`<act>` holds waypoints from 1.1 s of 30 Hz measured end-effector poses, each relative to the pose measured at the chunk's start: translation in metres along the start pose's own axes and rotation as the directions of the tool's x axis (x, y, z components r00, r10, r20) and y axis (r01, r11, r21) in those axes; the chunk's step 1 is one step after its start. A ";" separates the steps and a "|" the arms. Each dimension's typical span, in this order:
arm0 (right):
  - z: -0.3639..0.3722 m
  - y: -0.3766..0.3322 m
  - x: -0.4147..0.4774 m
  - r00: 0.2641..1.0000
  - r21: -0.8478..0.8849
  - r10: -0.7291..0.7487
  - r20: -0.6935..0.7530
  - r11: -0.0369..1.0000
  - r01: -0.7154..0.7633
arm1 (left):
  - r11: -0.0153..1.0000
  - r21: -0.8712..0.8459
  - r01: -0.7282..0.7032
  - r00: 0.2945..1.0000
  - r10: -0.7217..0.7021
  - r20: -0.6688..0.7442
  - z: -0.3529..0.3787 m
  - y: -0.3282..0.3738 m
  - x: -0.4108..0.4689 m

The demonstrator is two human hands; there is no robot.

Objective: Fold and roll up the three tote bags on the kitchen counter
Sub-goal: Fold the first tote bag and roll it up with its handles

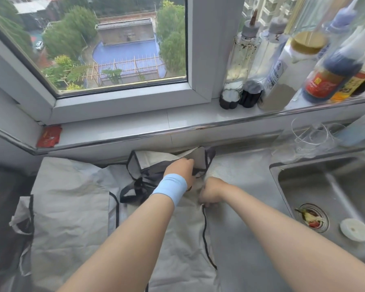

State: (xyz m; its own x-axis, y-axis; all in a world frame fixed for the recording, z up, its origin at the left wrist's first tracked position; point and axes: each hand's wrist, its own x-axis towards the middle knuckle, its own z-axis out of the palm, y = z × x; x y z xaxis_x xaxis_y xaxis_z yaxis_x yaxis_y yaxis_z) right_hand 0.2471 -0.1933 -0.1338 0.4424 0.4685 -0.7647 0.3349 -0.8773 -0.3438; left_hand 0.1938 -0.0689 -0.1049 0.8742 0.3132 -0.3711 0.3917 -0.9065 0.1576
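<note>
Now, apparently at the folding step, with left hand [180, 170] and right hand [211, 193] fingers grasping the white black-trimmed fabric tote bag [177, 239] on the steel bench [242, 239], fold top down flat before rolling.

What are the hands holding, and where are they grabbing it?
Both hold one tote bag: the left hand grips its bunched top near the black handles, the right hand pinches its black-trimmed right edge.

Left hand [180, 169] gripping crumpled tote bag [183, 228] top, right hand [210, 193] pinching its black-trimmed edge, sink [335, 186] alongside
</note>
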 end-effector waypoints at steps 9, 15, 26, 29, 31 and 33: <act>0.002 0.016 -0.024 0.923 0.198 -0.206 -0.326 0.940 0.279 | 0.931 -0.348 0.108 0.989 -0.135 -0.054 -0.008 0.026 0.001; 0.011 0.015 -0.041 0.772 0.166 -0.346 -0.534 0.852 0.497 | 0.981 -0.093 0.168 0.986 -0.167 0.025 -0.045 0.024 0.012; 0.000 0.035 -0.029 0.891 0.499 0.009 -0.453 0.831 0.246 | 0.472 -0.860 0.194 0.873 -0.482 -0.067 -0.043 0.004 0.001; 0.003 0.032 -0.025 0.879 0.447 0.030 -0.477 0.869 0.213 | 0.661 -0.750 0.019 0.853 -0.402 -0.332 -0.031 0.011 -0.017; 0.012 0.026 -0.026 0.786 0.216 -0.044 -0.617 0.951 0.223 | 0.824 -0.557 -0.100 0.856 -0.215 -0.471 -0.010 0.010 -0.031; 0.026 0.020 -0.032 0.668 -0.097 -0.232 -0.707 0.967 0.234 | 0.930 -0.328 -0.164 0.890 -0.004 -0.456 0.022 0.005 -0.046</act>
State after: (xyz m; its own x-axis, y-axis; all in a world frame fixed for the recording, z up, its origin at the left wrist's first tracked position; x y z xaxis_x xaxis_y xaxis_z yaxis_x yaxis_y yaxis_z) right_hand 0.2181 -0.2290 -0.1301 0.8059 0.5903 -0.0458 0.5079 -0.7291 -0.4586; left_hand 0.1492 -0.0941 -0.1067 0.9075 0.4111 0.0862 0.3150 -0.8018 0.5078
